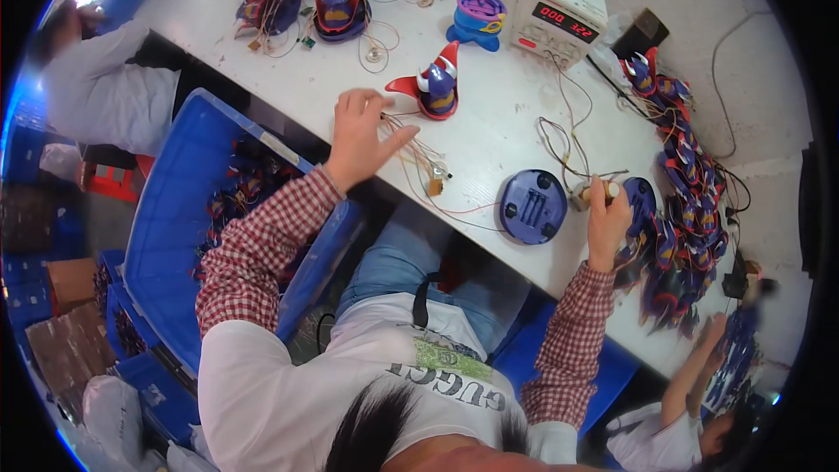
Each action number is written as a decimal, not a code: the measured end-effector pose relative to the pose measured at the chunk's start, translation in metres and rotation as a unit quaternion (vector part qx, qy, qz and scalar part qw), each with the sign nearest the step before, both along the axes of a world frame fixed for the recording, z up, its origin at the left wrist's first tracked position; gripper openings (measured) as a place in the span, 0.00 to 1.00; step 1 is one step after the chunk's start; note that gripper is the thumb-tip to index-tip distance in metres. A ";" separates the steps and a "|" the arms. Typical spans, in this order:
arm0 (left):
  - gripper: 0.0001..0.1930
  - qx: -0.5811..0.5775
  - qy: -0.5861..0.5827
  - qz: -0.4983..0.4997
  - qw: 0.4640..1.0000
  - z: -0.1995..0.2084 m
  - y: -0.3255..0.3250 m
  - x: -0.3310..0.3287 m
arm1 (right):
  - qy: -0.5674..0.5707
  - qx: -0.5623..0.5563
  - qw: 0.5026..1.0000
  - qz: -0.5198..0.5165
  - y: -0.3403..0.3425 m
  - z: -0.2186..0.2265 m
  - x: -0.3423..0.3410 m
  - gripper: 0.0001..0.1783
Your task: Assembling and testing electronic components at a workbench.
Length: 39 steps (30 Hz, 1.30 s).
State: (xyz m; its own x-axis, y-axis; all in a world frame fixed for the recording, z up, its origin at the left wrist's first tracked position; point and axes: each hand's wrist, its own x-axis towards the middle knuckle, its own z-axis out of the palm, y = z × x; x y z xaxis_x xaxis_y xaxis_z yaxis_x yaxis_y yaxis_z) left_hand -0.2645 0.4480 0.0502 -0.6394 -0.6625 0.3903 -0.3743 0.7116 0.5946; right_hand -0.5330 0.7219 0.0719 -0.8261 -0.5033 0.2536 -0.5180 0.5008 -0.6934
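Observation:
My left hand [363,135] hovers over the table with its fingers spread and nothing gripped, beside thin loose wires [418,153]. These wires run from a purple toy head with red horns [439,87] and carry a small brown board [435,186]. In my right hand [609,223], thumb and fingers close on a small tan cylindrical piece [611,191]; its exact kind is unclear. A round purple base with battery slots [533,207] lies just left of that hand, and one wire reaches it. Another purple base [642,199] shows behind the right hand.
A white power supply [559,22] with dark leads [564,144] stands at the back, beside a blue-and-purple container [477,22]. Toy heads cluster at the far edge [341,9] and right [690,192]. A blue bin [170,201] stands left. Other people sit at both sides.

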 end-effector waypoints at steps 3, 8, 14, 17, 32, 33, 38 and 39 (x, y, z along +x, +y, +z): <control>0.36 -0.162 -0.153 -0.027 0.974 -0.010 -0.039 -0.010 | 0.048 -0.001 0.998 -0.038 0.003 0.003 0.016 0.17; 0.48 -0.136 -0.158 -0.108 0.972 -0.019 -0.076 -0.043 | 0.097 -0.060 0.993 -0.015 -0.015 0.031 0.091 0.16; 0.44 -0.027 -0.128 -0.181 0.975 -0.015 -0.089 -0.065 | 0.050 -0.052 0.944 0.322 -0.147 0.012 0.162 0.20; 0.42 0.001 -0.107 -0.211 0.972 -0.014 -0.089 -0.069 | 0.162 0.029 0.939 0.302 -0.199 -0.011 0.176 0.20; 0.19 0.048 -0.010 -0.096 0.994 -0.006 -0.080 -0.049 | 0.114 -0.107 0.958 0.241 -0.184 -0.006 0.164 0.05; 0.19 0.043 -0.002 -0.100 0.994 -0.003 -0.076 -0.047 | 0.076 -0.149 0.956 0.243 -0.173 0.001 0.157 0.05; 0.16 0.309 0.136 -0.094 0.937 0.023 -0.043 -0.042 | -0.260 -0.186 0.932 0.173 -0.119 0.032 0.124 0.05; 0.16 0.344 0.160 -0.095 0.921 0.029 -0.034 -0.043 | -0.312 -0.212 0.914 0.149 -0.110 0.036 0.119 0.05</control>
State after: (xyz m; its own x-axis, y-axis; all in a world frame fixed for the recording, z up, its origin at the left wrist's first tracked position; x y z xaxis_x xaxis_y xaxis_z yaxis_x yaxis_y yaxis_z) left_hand -0.3072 0.4144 0.0791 -0.6942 -0.7116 0.1087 -0.0102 0.1607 0.9870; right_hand -0.4141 0.6123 0.1082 -0.7188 -0.6952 0.0040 -0.0245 0.0195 -0.9995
